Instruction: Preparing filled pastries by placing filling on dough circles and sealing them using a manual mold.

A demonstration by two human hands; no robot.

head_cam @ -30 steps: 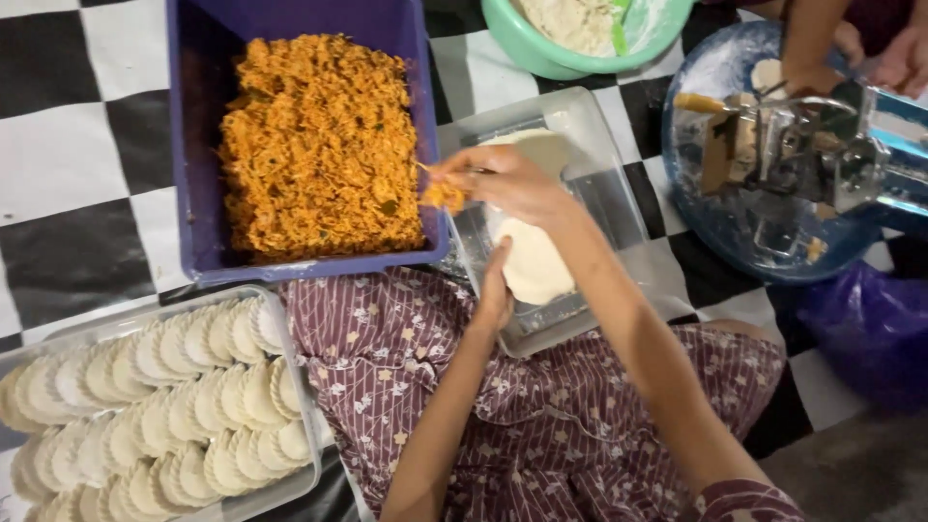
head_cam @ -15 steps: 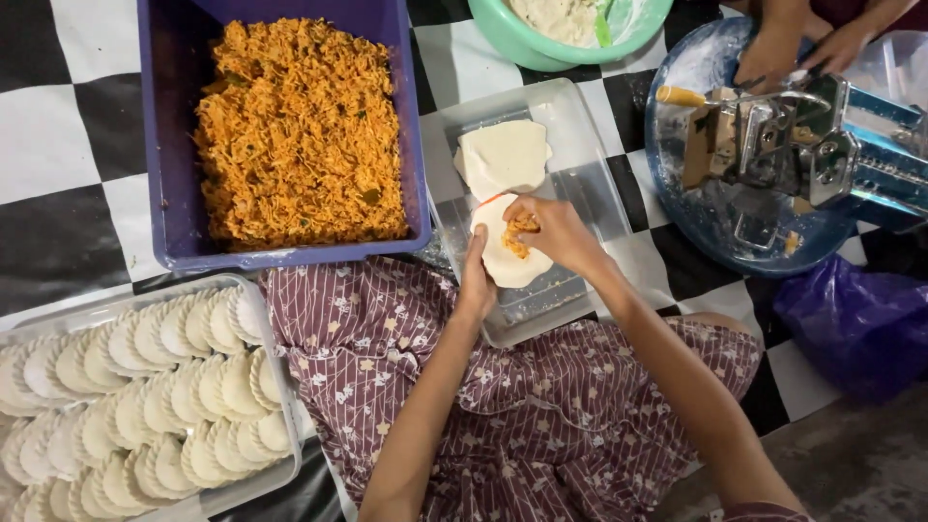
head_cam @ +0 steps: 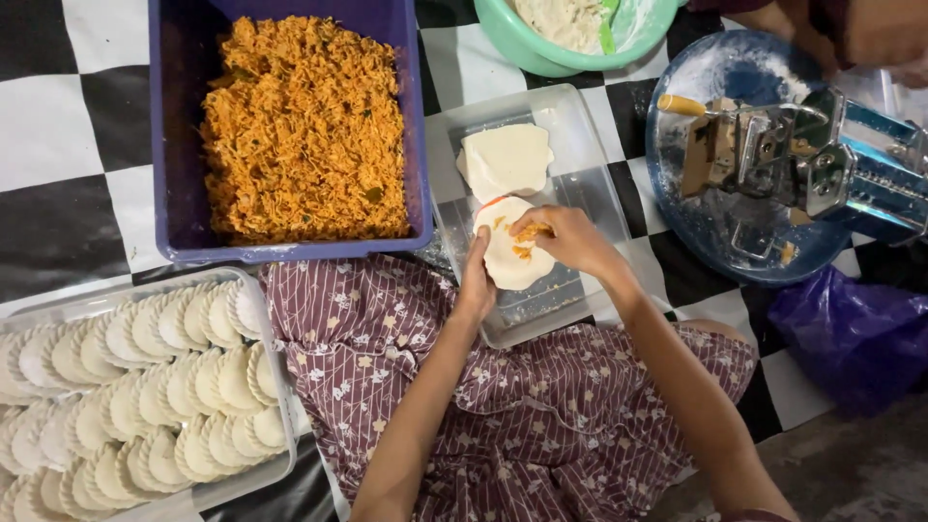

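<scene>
Pressing orange filling (head_cam: 530,235) onto dough round (head_cam: 509,263), left hand (head_cam: 476,280) supporting, right hand (head_cam: 570,240) above.

A second ago the right hand (head_cam: 570,240) was up at the edge of the purple tub (head_cam: 174,145), pinching a bit of the orange shredded filling (head_cam: 304,126); it has since come back down over the clear tray (head_cam: 580,126). That pinch of filling now lies under its fingertips on the round dough wrapper (head_cam: 507,259), which the left hand (head_cam: 476,280) cradles from the side. The wrapper was bare a second ago and now carries a small orange heap near its middle.
</scene>
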